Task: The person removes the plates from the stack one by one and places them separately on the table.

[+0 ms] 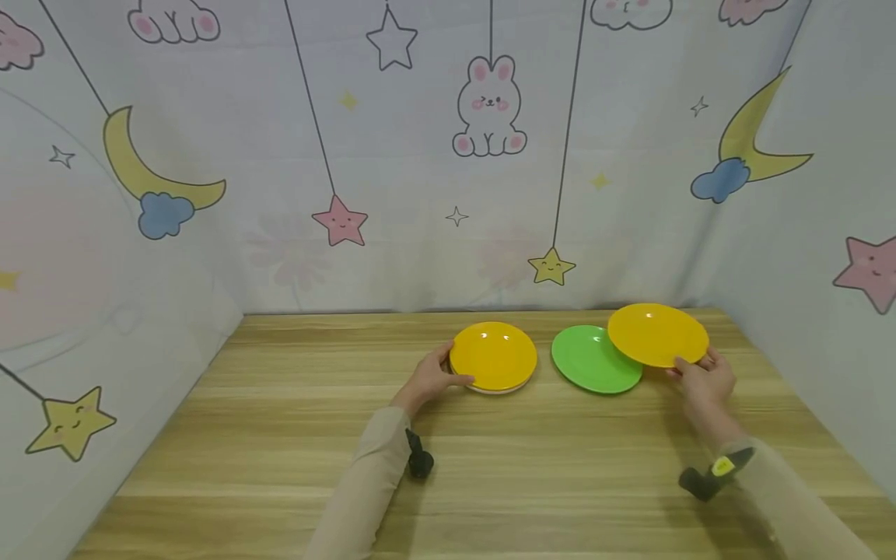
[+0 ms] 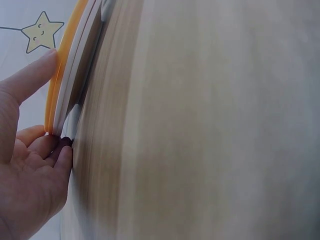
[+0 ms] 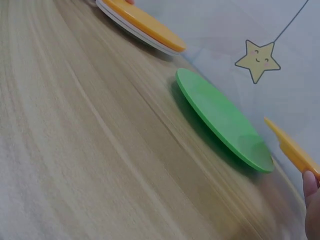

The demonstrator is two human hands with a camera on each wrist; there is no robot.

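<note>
My left hand (image 1: 427, 381) grips the near-left rim of a stack topped by a yellow plate (image 1: 493, 356). In the left wrist view the thumb lies on the yellow rim and the fingers curl at the lower edge, with white plates (image 2: 74, 70) under the yellow one. To the right of the stack a green plate (image 1: 590, 359) sits on the table. Another yellow plate (image 1: 658, 334) is raised off the table, its left side overlapping the green plate in the head view. My right hand (image 1: 708, 381) pinches that raised plate by its near-right rim, thumb on top.
The wooden table (image 1: 315, 467) stretches in front of and left of the plates. A printed curtain (image 1: 420, 264) hangs behind its back edge and along both sides. Small black wrist devices (image 1: 420, 464) are strapped to both forearms.
</note>
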